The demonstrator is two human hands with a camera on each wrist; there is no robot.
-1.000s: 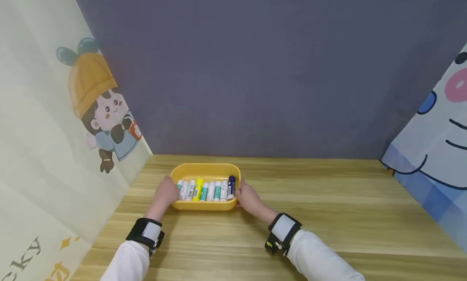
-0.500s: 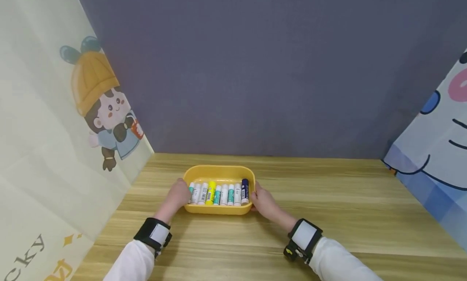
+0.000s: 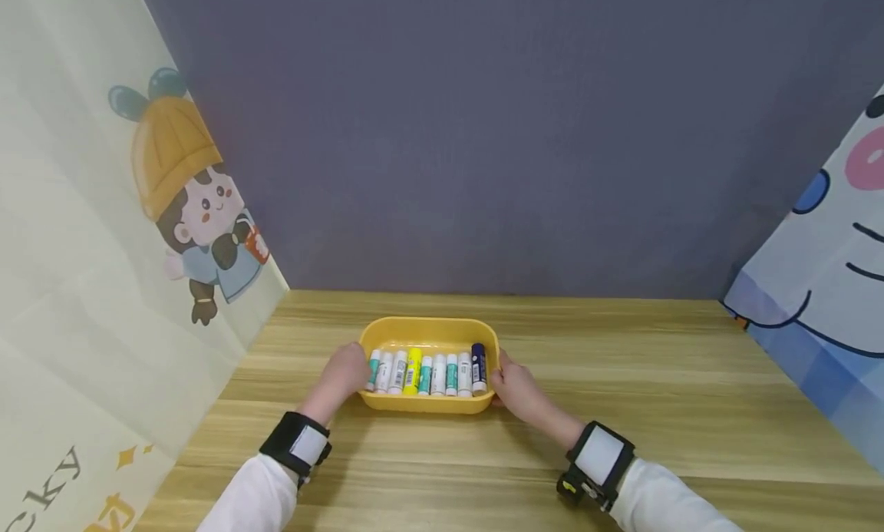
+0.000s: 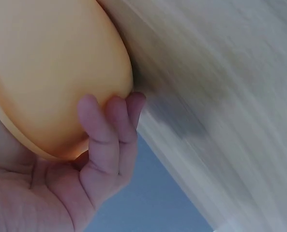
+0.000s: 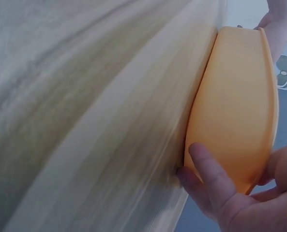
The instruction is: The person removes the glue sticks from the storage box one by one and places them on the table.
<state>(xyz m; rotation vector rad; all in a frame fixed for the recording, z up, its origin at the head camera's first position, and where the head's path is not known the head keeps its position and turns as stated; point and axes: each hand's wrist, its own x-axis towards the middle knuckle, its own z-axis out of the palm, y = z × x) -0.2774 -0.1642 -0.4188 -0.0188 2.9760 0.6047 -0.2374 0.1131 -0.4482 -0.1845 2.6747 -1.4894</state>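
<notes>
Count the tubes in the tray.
9, in a row in the tray, left to right: teal, white, white, yellow, teal, white, teal, white, navy. The left hand may hide more.

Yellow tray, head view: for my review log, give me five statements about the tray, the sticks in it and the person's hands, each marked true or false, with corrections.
1. The left hand holds the yellow tray by its left end. True.
2. The right hand is away from the tray. False: it grips the tray's right end.
3. The dark blue stick is the rightmost in the row. True.
4. The yellow stick lies outside the tray. False: it lies inside, with white and teal sticks beside it.
5. The person wears a black band on each wrist. True.
</notes>
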